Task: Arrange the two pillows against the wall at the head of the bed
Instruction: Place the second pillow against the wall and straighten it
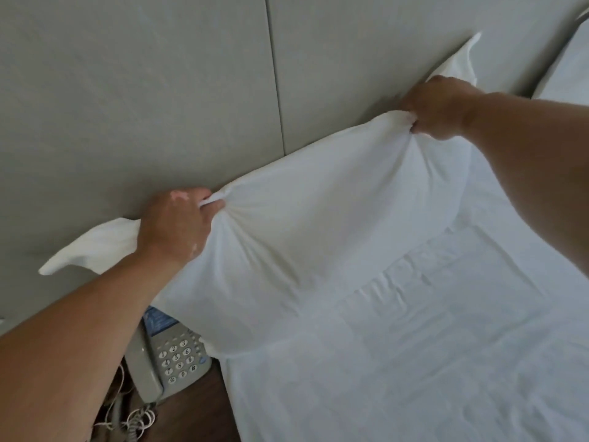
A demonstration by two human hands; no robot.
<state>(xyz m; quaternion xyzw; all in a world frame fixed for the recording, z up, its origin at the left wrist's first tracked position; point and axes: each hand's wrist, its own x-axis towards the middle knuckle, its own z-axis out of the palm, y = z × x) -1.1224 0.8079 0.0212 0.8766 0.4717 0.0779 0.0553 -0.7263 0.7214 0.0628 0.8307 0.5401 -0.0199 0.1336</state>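
A grey telephone (172, 362) sits on the dark nightstand (204, 406) beside the bed (414, 362). At the bed's head edge, the left hand (175, 224) and right hand (436, 106) each clench a bunched top corner of the white pillow (318, 224), which stands against the padded wall (143, 106).

dim, flat indoor light, cool grey-green cast. brightest spot is the far right, where the pillow corner (462, 62) and sheet (446, 314) read near-white with little texture. near left is darkest: telephone (173, 362) and floor sit in shadow under the forearm. soft shadow along the wall panel (127, 106) behind the pillow edge. wide-angle bend shows in the panel seam. overall soft, slight compression smear, no hard glare.
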